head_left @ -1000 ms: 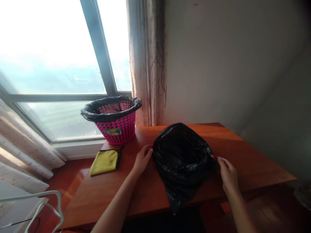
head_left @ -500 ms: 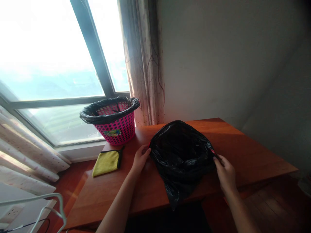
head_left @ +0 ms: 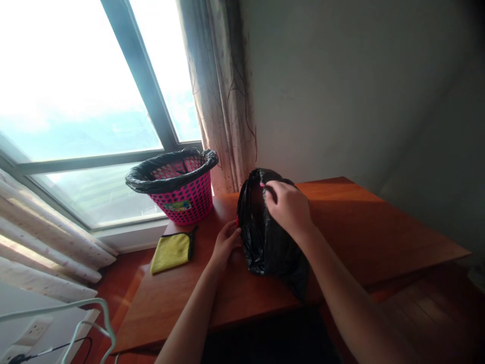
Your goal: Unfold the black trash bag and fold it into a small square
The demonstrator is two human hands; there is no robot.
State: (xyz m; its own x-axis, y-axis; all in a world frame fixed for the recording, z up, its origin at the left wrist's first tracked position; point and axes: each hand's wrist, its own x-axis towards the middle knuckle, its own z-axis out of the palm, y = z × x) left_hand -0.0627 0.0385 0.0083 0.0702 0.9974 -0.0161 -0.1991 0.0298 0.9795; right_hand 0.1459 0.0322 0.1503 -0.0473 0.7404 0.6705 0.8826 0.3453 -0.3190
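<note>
A black garbage bag (head_left: 288,258) with bits of red at its rim stands partly open on the wooden table. My left hand (head_left: 226,241) pinches the left side of its mouth. At the far upper part of the mouth, my right hand (head_left: 288,205) has its fingers closed on the rim. The bag's inside shows as a narrow opening between the two hands. Left of the bag sits a pink perforated basket (head_left: 191,202), its rim wrapped in a black liner (head_left: 136,183). A folded yellow cloth (head_left: 171,253) with dark edging lies in front of the basket.
The wooden table (head_left: 364,232) stretches to the right toward a grey wall. Behind the basket are a window (head_left: 94,172) and a patterned curtain (head_left: 223,101). At lower left are a pale bent tube (head_left: 106,316) and a wall socket (head_left: 36,329).
My right hand has swung left and up, carrying its side of the bag's rim toward the left. The mouth has narrowed. My left hand stays nearly in place.
</note>
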